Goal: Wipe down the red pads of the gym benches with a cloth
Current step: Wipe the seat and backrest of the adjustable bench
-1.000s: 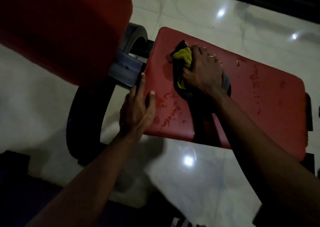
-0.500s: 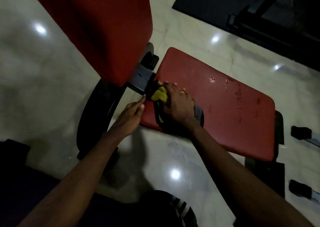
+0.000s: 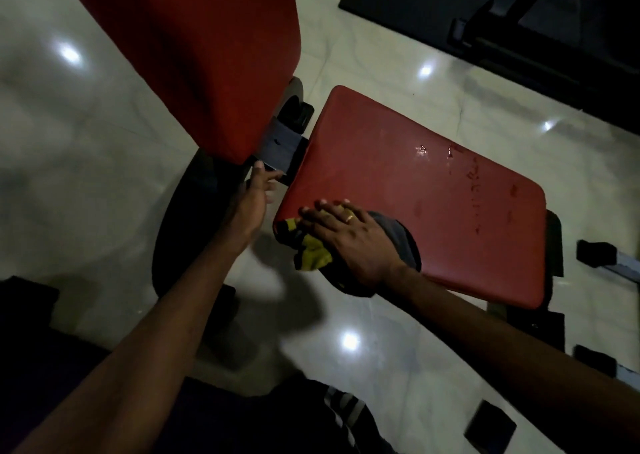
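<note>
Pressed cloth lengthwise along pad's near edge, at left corner, with spread-fingered right hand — touched bracket with straight-fingered left hand.

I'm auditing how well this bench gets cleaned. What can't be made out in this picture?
Head view:
Cloth: mostly hidden under the right hand.
Seat pad: near corner covered by cloth and hand, so wiped or not is unclear.
Left hand: fingertips in dim shadow at the black bracket; grip unclear.
Back pad: top cut off by the upper edge.
</note>
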